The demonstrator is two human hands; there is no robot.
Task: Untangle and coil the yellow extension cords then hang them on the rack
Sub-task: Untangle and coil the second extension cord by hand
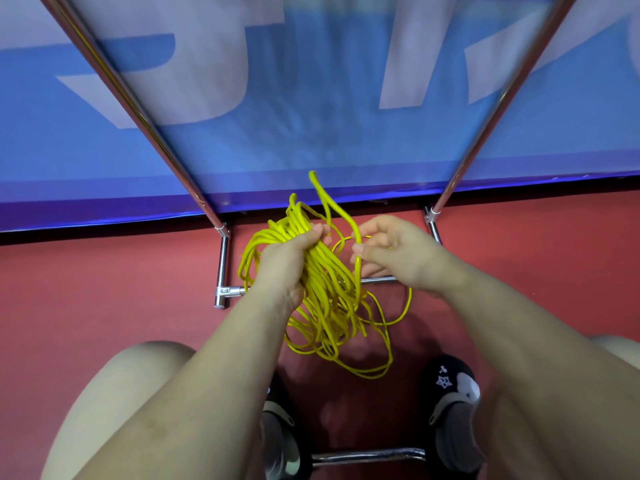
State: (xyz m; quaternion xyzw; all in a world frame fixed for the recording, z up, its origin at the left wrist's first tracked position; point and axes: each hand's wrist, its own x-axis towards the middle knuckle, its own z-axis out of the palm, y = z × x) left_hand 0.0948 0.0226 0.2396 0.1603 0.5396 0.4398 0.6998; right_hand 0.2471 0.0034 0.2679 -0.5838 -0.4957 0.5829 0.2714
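Yellow and glossy, the extension cord hung as a thick bundle of round, smooth-sheathed loops in front of the person's knees, above a matte red floor. The left hand gripped the bundle near its top, fingers curled round many strands at once, so that the loops fanned out above the fist and drooped in long, uneven ovals below it, the lowest ones trailing down near the floor. Just beside it, the right hand pinched a single strand between thumb and fingertips; that strand rose in a narrow hairpin bend above both hands before dropping back into the tangle.

Behind the cord stood the rack, made of polished chrome tubing: two slanting uprights ran up and apart toward the top corners, joined at the base by short vertical legs and a horizontal bar with a cylindrical connector. Another chrome bar lay near the bottom edge, between two dark shoes with pale rounded patches. A blue banner with large white shapes, smooth and slightly blurred, filled the background behind the uprights.
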